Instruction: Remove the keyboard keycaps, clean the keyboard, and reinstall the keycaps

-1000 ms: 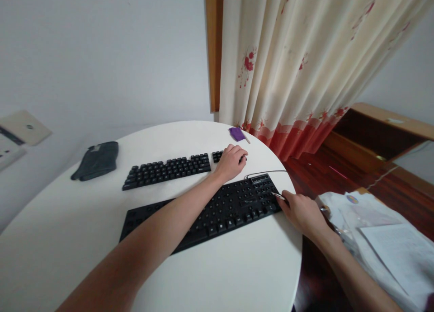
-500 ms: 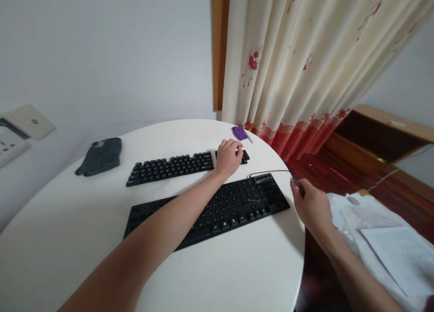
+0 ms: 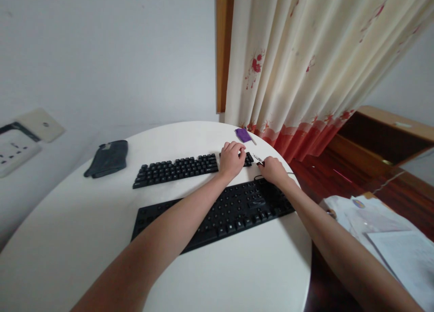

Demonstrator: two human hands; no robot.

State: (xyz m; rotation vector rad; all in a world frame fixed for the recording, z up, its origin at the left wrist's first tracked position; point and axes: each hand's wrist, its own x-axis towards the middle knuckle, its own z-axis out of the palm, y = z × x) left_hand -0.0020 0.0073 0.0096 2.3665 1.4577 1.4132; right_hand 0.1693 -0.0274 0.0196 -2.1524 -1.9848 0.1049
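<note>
My left hand (image 3: 233, 159) rests over the right part of a line of loose black keycaps (image 3: 176, 168), its fingers curled. Whatever lies under those fingers is hidden. My right hand (image 3: 274, 171) is closed around a small tool (image 3: 257, 158) with a dark handle and a shiny metal tip; its exact kind is unclear. The tip points at the keycaps near my left hand. Nearer to me lies a black keyboard (image 3: 233, 212), many of its keys without caps. My left forearm crosses it, and my right hand and forearm cover its far right corner.
A dark folded cloth or pouch (image 3: 107, 158) lies at the left on the round white table (image 3: 237, 276). Near the far edge sits a small purple thing (image 3: 243, 134) beside a thin stick. Papers (image 3: 400, 253) are stacked to the right, and a curtain (image 3: 288, 68) hangs behind.
My right hand has moved left and forward from the table's right edge to the keycaps, bringing the tool beside my left hand. My left hand stays at the keycaps.
</note>
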